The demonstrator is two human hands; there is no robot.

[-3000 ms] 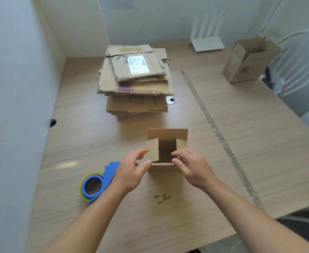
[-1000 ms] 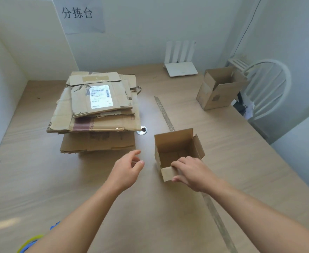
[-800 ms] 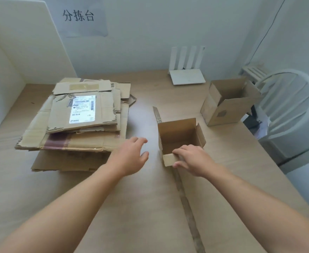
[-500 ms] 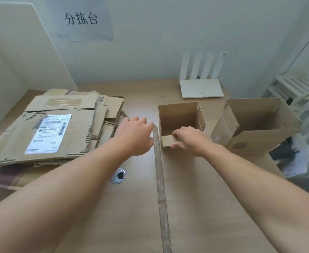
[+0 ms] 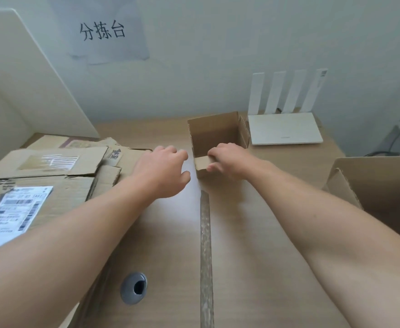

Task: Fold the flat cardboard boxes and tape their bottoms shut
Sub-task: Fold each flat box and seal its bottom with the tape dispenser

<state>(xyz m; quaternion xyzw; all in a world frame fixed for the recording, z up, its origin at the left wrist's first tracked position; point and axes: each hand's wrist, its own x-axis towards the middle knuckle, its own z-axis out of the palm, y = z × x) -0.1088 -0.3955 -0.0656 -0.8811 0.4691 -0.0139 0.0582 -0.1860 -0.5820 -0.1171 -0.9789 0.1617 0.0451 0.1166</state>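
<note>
Small box [image 5: 214, 134] stands upright and open-topped far out on the table [image 5: 241, 233], at the end of both outstretched arms.

Nearest me, a grey cable grommet [image 5: 134, 288] is set into the tabletop, and a worn strip [image 5: 205, 245] runs straight away from the near edge toward the small box. To the left of the strip a stack [image 5: 76, 190] of flattened cardboard lies spread out, with a white shipping label [image 5: 12, 209] on the top sheet nearest us. At the right edge a big box [image 5: 383, 183] stands open, well apart from the small one.

Further out come the hands. The left hand [image 5: 163, 171] hovers just left of the small box with its fingers loosely curled and nothing in them; its thumb comes near the box's front corner, but I cannot tell whether it touches. The right hand [image 5: 229, 159] is on the box itself: thumb and fingers pinch the near flap, which is bent inward over the opening. So the box lies directly in front of the right hand and just right of the left, with the two hands close together.

Beyond the small box, a white router [image 5: 285, 129] sits just beside its far right corner, antennas up against the wall. A paper sign [image 5: 106, 34] hangs above, and a white divider [image 5: 24, 74] closes off the left.
</note>
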